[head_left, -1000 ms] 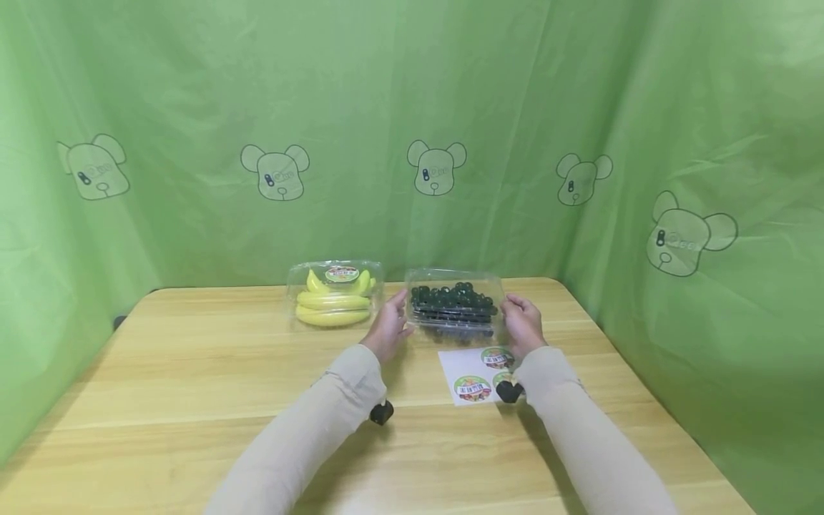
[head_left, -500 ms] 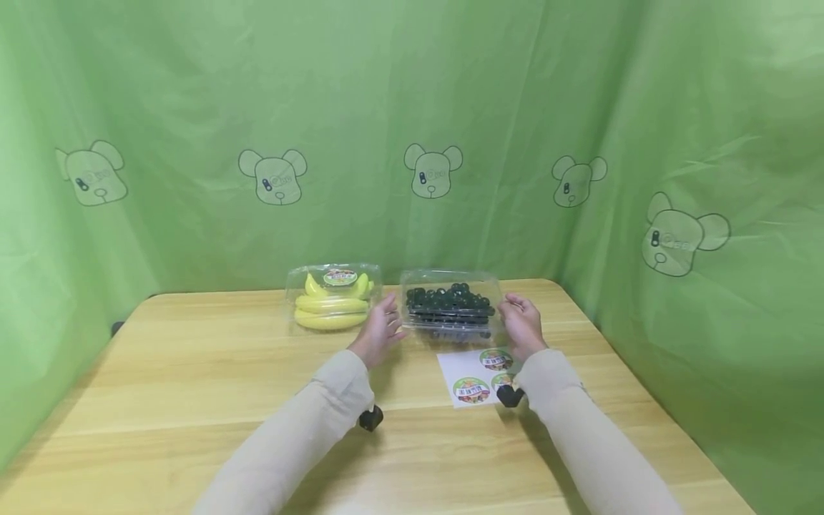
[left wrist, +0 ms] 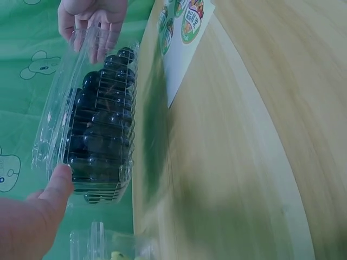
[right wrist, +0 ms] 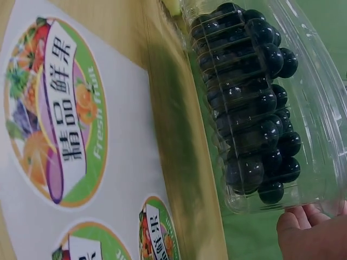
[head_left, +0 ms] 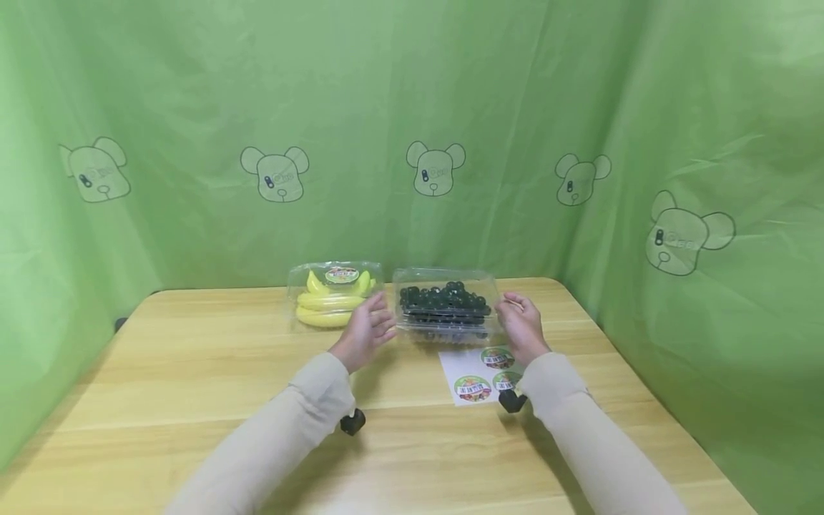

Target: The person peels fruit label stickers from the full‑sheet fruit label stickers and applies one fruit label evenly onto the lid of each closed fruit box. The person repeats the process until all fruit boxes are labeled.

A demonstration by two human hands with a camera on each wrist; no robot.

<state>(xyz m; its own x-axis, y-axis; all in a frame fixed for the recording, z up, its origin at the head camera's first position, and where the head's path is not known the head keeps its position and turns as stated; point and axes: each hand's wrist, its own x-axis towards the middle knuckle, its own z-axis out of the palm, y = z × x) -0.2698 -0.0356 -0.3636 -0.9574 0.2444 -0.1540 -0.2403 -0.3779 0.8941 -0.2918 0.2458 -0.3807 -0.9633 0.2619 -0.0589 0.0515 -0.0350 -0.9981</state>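
A clear plastic clamshell box (head_left: 444, 275) of dark grapes (head_left: 443, 302) stands between my hands near the table's far edge, its lid down. My left hand (head_left: 364, 332) is at its left end, fingers extended, overlapping the banana box in the head view. In the left wrist view my left thumb (left wrist: 58, 187) reaches the grape box's near corner. At the other end, my right hand (head_left: 523, 327) has its fingertips (right wrist: 303, 214) right against the box's end wall. A second clear box (head_left: 295, 279) holds yellow bananas (head_left: 325, 315) and has a round fruit label (head_left: 341, 275) on top.
On the wooden table (head_left: 257, 408), a white sheet (head_left: 455, 365) with several round fruit stickers (head_left: 473, 388) lies in front of the grape box, close to my right wrist. A green curtain (head_left: 360, 214) with bear-head prints hangs behind and at both sides.
The grape box has slid a little left, toward the banana box. My left hand has moved left ahead of it, and my right hand has stayed at its right end.
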